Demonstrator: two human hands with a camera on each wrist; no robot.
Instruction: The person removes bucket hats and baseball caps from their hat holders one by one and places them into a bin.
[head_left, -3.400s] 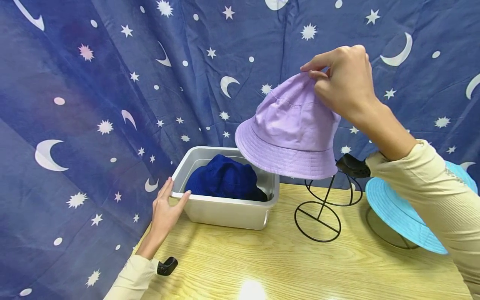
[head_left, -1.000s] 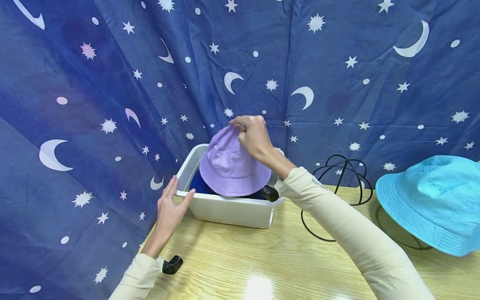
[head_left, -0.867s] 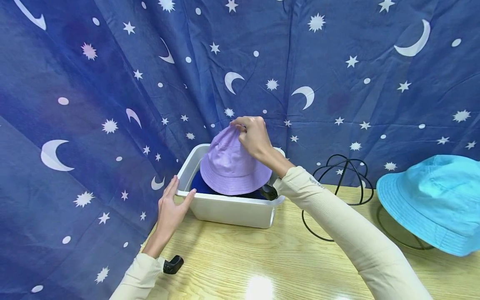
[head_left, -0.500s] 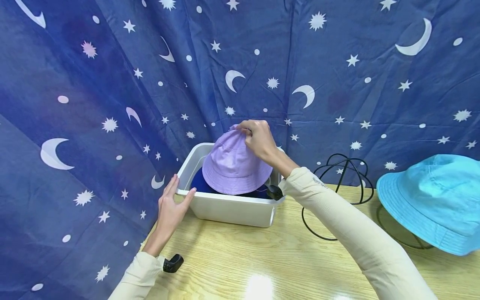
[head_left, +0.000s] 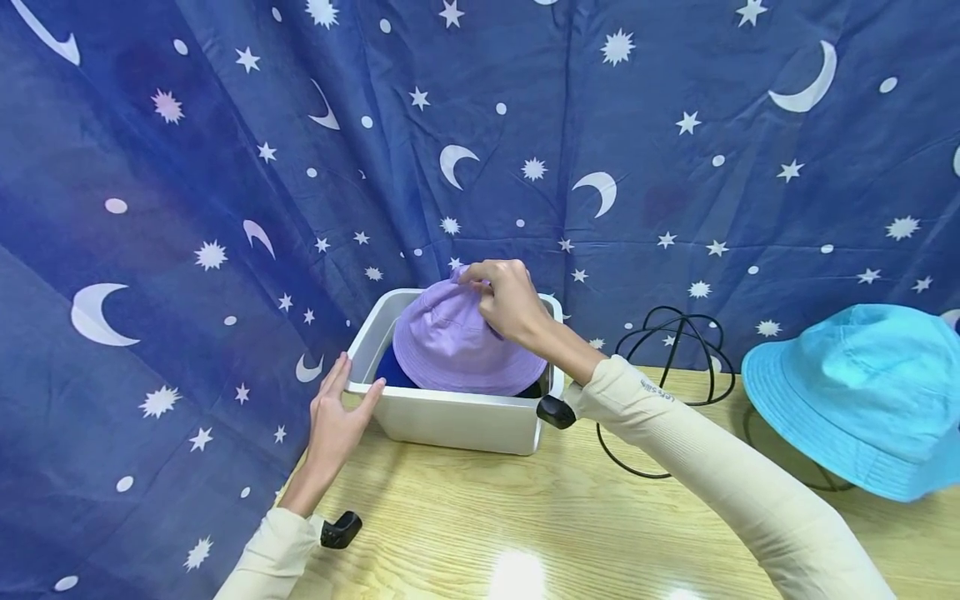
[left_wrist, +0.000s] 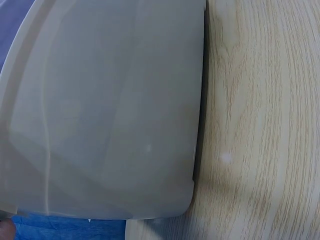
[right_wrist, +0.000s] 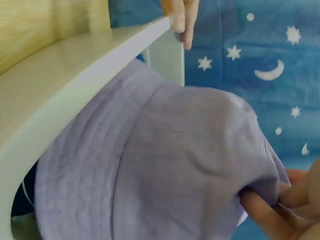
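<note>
A lilac bucket hat (head_left: pixel 465 350) sits crown up inside a light grey plastic bin (head_left: pixel 450 422), its brim down within the rim. My right hand (head_left: pixel 510 300) pinches the top of the crown, and in the right wrist view the fingers (right_wrist: pixel 262 212) bunch the cloth there. Dark blue fabric (head_left: pixel 388 368) shows under the brim; the rest of it is hidden. At the bin's front left corner my left hand (head_left: pixel 333 425) touches the rim, fingers straight along the side and thumb at the front. The left wrist view shows mostly the bin's wall (left_wrist: pixel 115 110).
To the right of the bin stands a bare black wire hat stand (head_left: pixel 678 333). Farther right, a light blue bucket hat (head_left: pixel 862 392) rests on another stand. A blue curtain with moons and stars (head_left: pixel 660 183) hangs close behind the wooden table (head_left: pixel 450 517).
From above the wire stand, my right hand has carried the lilac hat left and lowered it into the bin, sinking a bit further in the last half second. My left hand has stayed put.
</note>
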